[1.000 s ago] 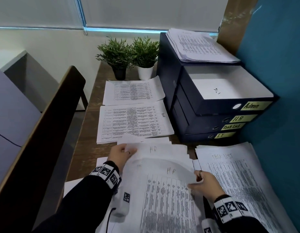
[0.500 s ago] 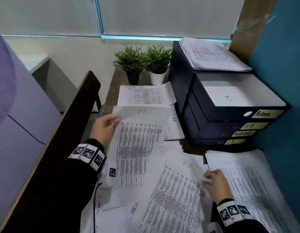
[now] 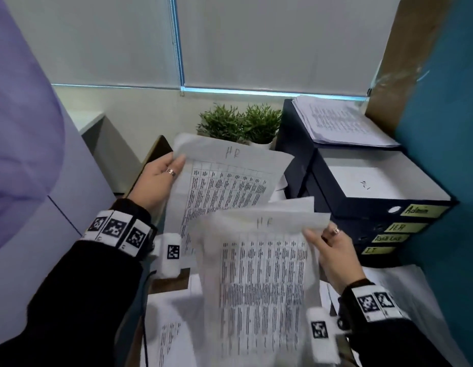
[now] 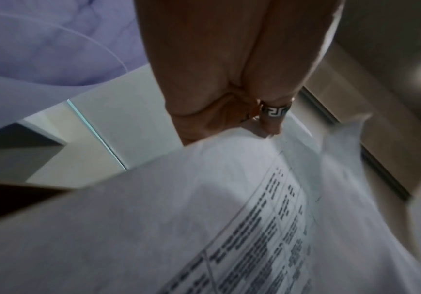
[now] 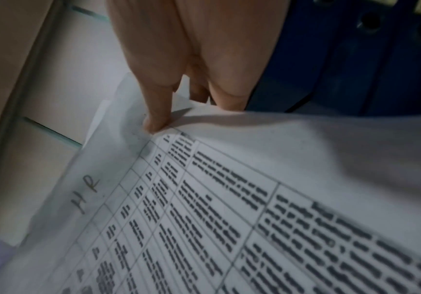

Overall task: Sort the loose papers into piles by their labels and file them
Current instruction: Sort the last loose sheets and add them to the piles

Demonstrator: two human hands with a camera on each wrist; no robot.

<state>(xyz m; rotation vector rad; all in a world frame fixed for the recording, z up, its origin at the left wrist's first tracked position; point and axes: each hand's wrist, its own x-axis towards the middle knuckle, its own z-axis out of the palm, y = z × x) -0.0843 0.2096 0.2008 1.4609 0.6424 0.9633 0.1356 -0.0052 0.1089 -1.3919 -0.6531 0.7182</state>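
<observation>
My left hand pinches the top left corner of a printed sheet marked HR and holds it raised above the desk. In the left wrist view the ringed fingers close on that sheet's edge. My right hand grips the top right edge of a second sheet marked HR, lifted in front of me. In the right wrist view the thumb presses on this HR sheet. Stacked dark binders at the right carry yellow labels: Admin, H.R, Task List, IT.
Two small potted plants stand at the back of the desk. A paper stack lies on top of the binders. More papers lie on the desk at lower right. A teal wall closes the right side; a dark partition edge runs along the left.
Both hands have risen from the desk, each lifting an HR sheet. The left sheet went up and back; the right hand took a sheet off the loose pile. The head view tilted up.
</observation>
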